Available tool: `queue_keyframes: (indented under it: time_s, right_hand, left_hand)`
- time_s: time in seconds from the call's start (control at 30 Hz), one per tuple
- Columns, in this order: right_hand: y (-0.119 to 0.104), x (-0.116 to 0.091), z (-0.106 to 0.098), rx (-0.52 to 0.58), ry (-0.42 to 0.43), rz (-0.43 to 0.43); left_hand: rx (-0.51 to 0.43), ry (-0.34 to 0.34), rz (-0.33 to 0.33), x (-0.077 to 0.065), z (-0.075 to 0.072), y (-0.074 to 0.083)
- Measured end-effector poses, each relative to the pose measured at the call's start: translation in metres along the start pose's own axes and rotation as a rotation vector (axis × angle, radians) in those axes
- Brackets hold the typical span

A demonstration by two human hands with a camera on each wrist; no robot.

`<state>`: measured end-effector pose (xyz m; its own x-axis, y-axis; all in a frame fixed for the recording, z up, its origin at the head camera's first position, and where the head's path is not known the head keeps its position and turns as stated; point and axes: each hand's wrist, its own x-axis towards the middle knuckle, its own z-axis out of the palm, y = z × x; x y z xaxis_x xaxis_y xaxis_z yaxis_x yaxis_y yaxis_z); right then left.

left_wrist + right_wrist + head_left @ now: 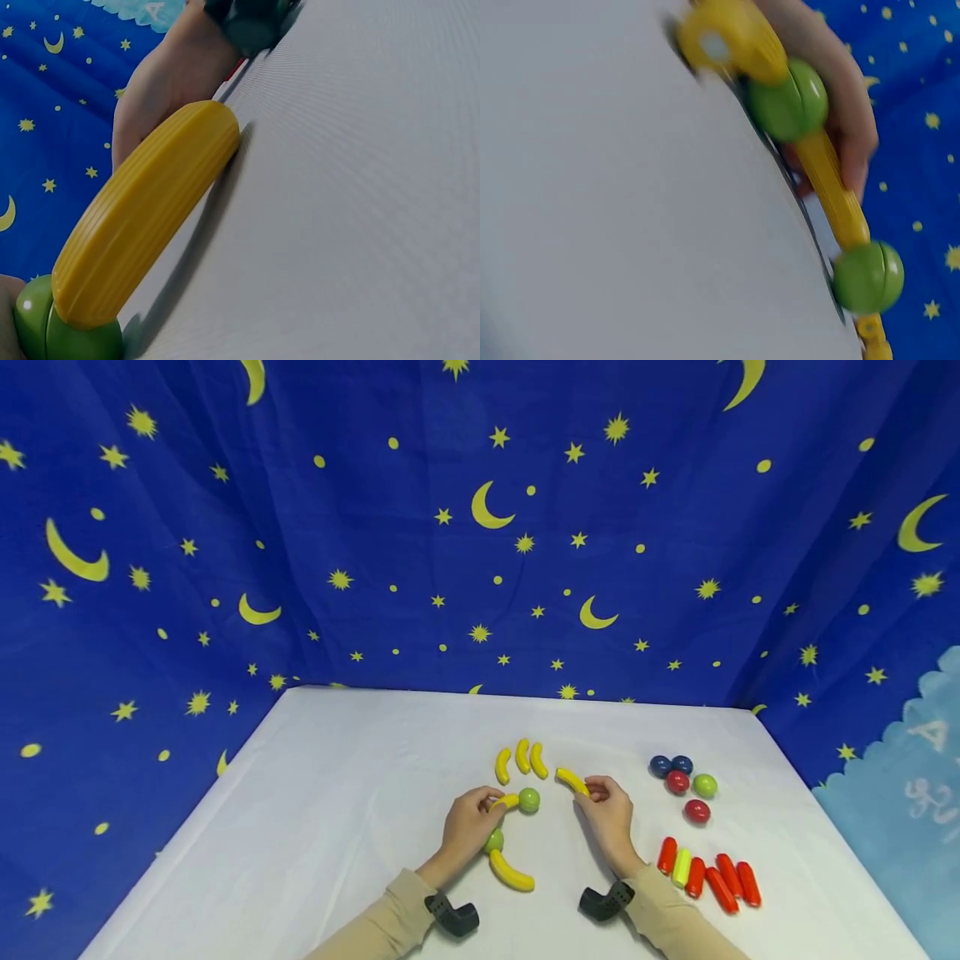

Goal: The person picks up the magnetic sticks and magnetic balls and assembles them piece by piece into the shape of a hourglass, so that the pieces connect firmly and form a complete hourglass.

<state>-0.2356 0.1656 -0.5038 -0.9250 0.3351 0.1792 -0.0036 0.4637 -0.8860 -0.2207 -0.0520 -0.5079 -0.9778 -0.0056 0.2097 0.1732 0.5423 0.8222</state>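
Note:
My left hand (467, 822) pinches a curved yellow rod (510, 800) over the white table. A green ball (529, 800) sits at the rod's far end, and a second green ball (494, 841) is by the hand at its near end. From that second ball another curved yellow rod (512, 872) runs toward me; these parts line up as one chain in the right wrist view, where the near rod (739, 37) shows a pale disc on its end. Right of the chain, my right hand (609, 818) pinches a separate curved yellow rod (572, 780) by its near end.
Three curved yellow rods (522, 756) lie behind the chain. On the right are two dark blue balls (660, 767), two red balls (697, 812) and a lime ball (705, 786). Nearer me lie several red rods (722, 891) and a lime rod (681, 867). Starry blue cloth (420, 552) hangs behind.

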Motion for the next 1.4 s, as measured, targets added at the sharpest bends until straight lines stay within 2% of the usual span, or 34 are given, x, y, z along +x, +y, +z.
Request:
queue_keyframes:
  time_s: [0.23, 0.37, 0.63, 0.8, 0.97, 1.07, 1.27, 1.4]
  right_hand:
    - [-0.001, -0.027, -0.005, 0.030, -0.052, -0.021]
    - [-0.001, -0.035, -0.005, 0.057, -0.091, -0.033]
    - [-0.002, -0.038, -0.003, 0.063, -0.132, -0.027]
    - [-0.001, -0.037, -0.003, 0.087, -0.156, -0.035]
    - [-0.002, -0.039, 0.000, 0.096, -0.233, -0.086]
    - [-0.002, -0.039, 0.002, 0.074, -0.272, -0.093]
    - [-0.002, -0.038, 0.001, 0.052, -0.306, -0.097]
    - [-0.002, -0.034, -0.006, 0.101, -0.314, -0.140]
  left_hand:
    - [0.010, 0.017, -0.014, -0.004, 0.002, -0.001]
    - [0.013, 0.019, -0.010, -0.005, 0.002, -0.001]
    - [0.013, 0.015, -0.010, -0.004, 0.003, 0.001]
    - [0.000, 0.033, 0.026, -0.002, 0.004, -0.001]
    - [0.019, 0.040, 0.062, -0.003, 0.004, -0.004]
    - [0.023, 0.008, 0.091, -0.004, 0.003, -0.006]
    - [0.000, -0.128, 0.184, -0.004, 0.001, -0.007]
    - [-0.002, -0.153, 0.205, -0.003, 0.001, -0.007]
